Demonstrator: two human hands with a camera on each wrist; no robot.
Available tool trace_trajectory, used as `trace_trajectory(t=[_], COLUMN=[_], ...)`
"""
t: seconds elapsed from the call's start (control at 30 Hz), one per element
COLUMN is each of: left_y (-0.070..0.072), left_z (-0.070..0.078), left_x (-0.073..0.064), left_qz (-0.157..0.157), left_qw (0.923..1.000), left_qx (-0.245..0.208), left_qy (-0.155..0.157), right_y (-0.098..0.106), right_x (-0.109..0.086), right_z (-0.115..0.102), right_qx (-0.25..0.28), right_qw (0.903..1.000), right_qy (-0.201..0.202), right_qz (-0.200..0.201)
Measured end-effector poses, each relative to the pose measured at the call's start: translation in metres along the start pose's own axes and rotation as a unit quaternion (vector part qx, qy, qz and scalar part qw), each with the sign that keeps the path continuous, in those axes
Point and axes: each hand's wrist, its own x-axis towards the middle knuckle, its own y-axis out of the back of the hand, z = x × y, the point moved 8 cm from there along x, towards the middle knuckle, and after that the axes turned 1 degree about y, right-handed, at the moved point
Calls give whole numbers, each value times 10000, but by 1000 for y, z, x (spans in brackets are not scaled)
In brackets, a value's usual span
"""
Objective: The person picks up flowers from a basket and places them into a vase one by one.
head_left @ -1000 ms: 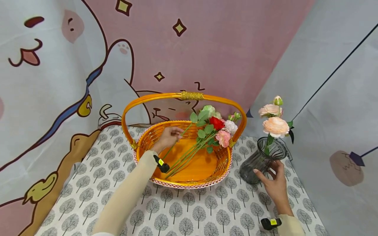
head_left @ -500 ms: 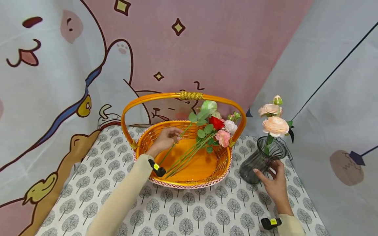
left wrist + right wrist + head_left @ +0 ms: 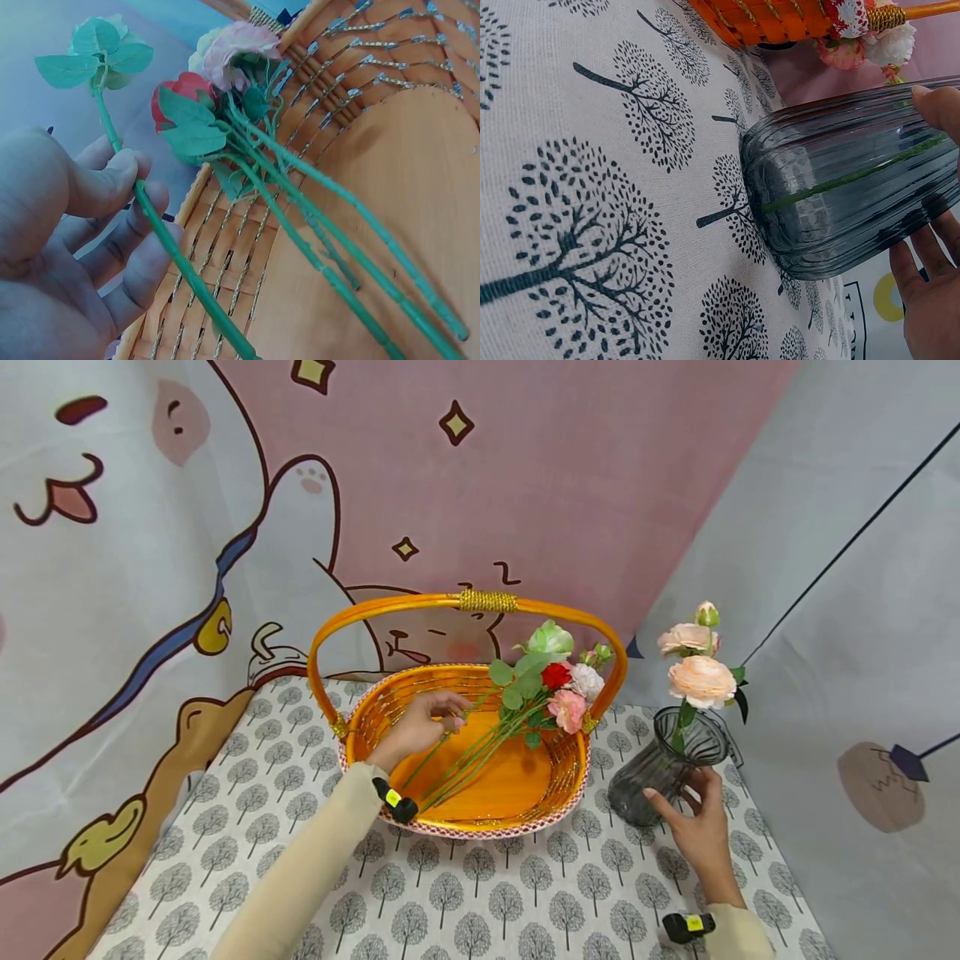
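Note:
Between thumb and fingers, my left hand [image 3: 423, 722] pinches the green stem [image 3: 180, 259] of a pale green-white rose [image 3: 550, 639]. That hand is over the left part of an orange woven basket [image 3: 480, 833]. Beside the held stem lie other artificial flowers: a red rose [image 3: 556, 675], a pink flower [image 3: 567, 711] and a white flower [image 3: 587, 682], their stems reaching across the basket floor. On the right, my right hand [image 3: 701, 839] grips a grey ribbed glass vase [image 3: 637, 789] around its side. A peach flower spray [image 3: 702, 682] stands in it, its stem visible through the glass.
The basket's tall arched handle [image 3: 390, 604] rises over the flowers. A tree-print cloth [image 3: 506, 906] covers the table. Cartoon-printed curtains [image 3: 585, 485] close off the back and both sides, near the basket and vase.
The pale green-white rose and its leaves have shifted right and slightly down, now partly covering the red rose. My left hand moved slightly with the stem; my right hand and the vase stayed still.

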Motion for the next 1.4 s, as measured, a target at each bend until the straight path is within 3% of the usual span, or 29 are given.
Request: trace_trajectory(t=[0.53, 0.9, 1.4], left_y=[-18, -33, -58], left_z=[18, 26, 48], left_x=[-16, -21, -25], left_qz=[-249, -399, -690], left_qw=[9991, 9976, 9935], left_qx=[114, 154, 304], left_qy=[-325, -545, -852], right_y=[-1, -1, 0], right_x=[1, 0, 0], right_z=[-1, 1, 2], right_qx=[-2, -14, -53], right_qw=[10000, 10000, 10000], right_qy=[72, 33, -15], right_qz=[-9, 57, 32])
